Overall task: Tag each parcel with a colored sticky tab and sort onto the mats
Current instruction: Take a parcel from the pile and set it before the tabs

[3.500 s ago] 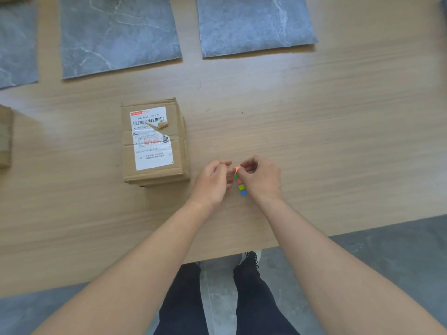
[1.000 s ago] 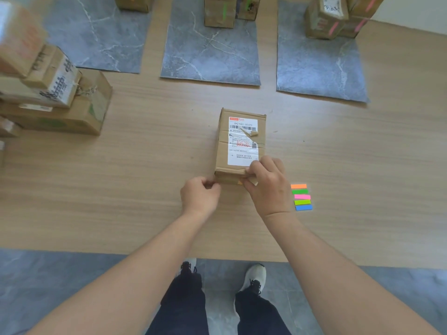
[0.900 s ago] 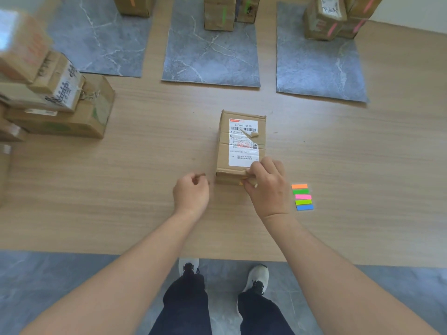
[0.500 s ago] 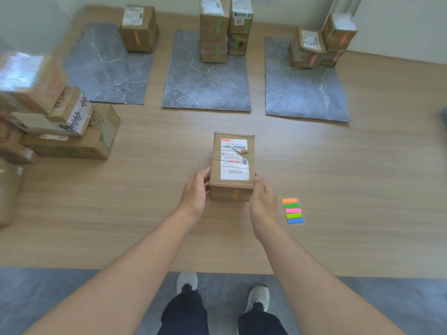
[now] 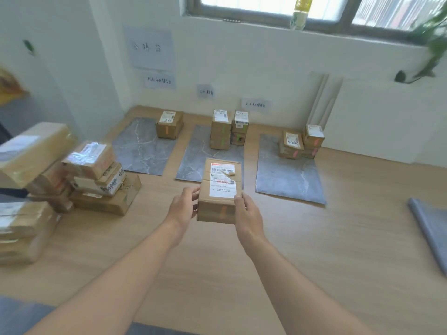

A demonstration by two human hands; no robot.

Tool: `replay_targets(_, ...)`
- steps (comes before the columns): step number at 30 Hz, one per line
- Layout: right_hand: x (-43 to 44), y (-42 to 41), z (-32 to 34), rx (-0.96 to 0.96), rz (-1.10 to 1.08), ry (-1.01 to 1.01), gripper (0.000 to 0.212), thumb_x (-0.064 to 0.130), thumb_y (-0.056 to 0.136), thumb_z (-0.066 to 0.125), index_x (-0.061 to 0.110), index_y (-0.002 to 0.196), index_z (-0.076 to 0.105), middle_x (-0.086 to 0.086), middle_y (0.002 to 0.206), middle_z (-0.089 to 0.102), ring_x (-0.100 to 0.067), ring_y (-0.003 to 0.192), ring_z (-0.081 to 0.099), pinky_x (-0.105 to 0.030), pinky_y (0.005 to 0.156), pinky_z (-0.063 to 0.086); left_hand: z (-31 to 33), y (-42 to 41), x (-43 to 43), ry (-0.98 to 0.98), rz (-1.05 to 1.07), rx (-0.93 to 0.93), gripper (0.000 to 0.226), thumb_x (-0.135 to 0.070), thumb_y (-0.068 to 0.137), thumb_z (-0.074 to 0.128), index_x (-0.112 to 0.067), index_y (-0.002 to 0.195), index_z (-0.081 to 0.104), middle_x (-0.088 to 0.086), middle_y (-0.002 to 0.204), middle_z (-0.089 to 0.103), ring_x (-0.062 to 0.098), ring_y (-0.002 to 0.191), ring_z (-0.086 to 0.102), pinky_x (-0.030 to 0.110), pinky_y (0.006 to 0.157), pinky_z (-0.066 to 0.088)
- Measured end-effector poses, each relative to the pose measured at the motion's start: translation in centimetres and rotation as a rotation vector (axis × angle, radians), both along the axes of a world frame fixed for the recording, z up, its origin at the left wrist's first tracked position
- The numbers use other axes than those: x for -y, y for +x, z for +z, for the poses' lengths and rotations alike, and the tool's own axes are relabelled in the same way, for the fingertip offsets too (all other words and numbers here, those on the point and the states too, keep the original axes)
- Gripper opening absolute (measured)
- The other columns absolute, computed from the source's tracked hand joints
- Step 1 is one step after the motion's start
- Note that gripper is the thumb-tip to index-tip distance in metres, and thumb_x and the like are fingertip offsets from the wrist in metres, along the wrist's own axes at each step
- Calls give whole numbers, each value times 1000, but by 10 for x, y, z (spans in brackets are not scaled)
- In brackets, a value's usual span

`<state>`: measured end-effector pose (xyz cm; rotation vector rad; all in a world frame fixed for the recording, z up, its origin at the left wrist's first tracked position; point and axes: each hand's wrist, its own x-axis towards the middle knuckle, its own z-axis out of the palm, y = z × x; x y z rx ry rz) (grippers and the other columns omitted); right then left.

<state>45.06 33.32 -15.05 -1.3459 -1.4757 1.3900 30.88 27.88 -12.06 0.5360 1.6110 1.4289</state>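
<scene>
Both hands are curled round one parcel: the left hand (image 5: 185, 206) grips its left side and the right hand (image 5: 246, 213) its right side. The parcel (image 5: 220, 187) is held above the wooden table (image 5: 242, 262), in front of the middle mat (image 5: 193, 160), label upward. An orange tab (image 5: 223, 211) is stuck on its near face. A pile of parcels (image 5: 96, 175) is stacked at the left.

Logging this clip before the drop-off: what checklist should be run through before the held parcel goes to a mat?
1. Tag on the held parcel: ok, orange tab on its near face.
2. Two-handed grip: ok, left hand and right hand on its sides.
3. Matching mat: ok, the sorted parcel on the left mat also shows orange.
4. Room on that mat: ok, its near part is bare.
5. Tab stuck firmly: cannot tell.
</scene>
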Motion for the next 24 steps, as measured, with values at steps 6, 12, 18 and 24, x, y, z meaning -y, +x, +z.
replay_targets(6, -22, -14, 73, -25, 85, 89, 31, 39, 104, 41, 31, 118, 67, 19, 109, 69, -2, 102, 62, -23, 77, 45, 68, -8, -9, 107, 53, -76, 34, -33, 103, 35, -29, 111, 68, -7, 104, 73, 17, 91, 66, 26, 78, 50)
replay_targets(12, -46, -61, 102, -19, 158, 135, 32, 47, 104, 40, 35, 121, 65, 17, 113, 68, -6, 106, 61, -27, 82, 46, 96, -55, -29, 133, 133, -126, 36, -30, 105, 32, -26, 110, 67, -7, 99, 71, 18, 89, 65, 26, 80, 51)
replay_targets(18, -80, -149, 94, -65, 172, 64, 25, 40, 106, 43, 33, 122, 62, 20, 111, 67, 3, 102, 59, -16, 74, 41, 76, -138, -68, 90, 170, -76, 39, -33, 106, 30, -31, 106, 68, -8, 102, 72, 16, 98, 66, 25, 77, 50)
replay_targets(24, -134, -273, 65, -57, 69, 15, 25, 36, 105, 44, 34, 123, 62, 20, 111, 67, 7, 98, 58, -17, 74, 42, 52, -254, -137, 54, 102, -21, 36, -35, 101, 38, -31, 87, 72, -13, 82, 76, 16, 91, 68, 26, 74, 50)
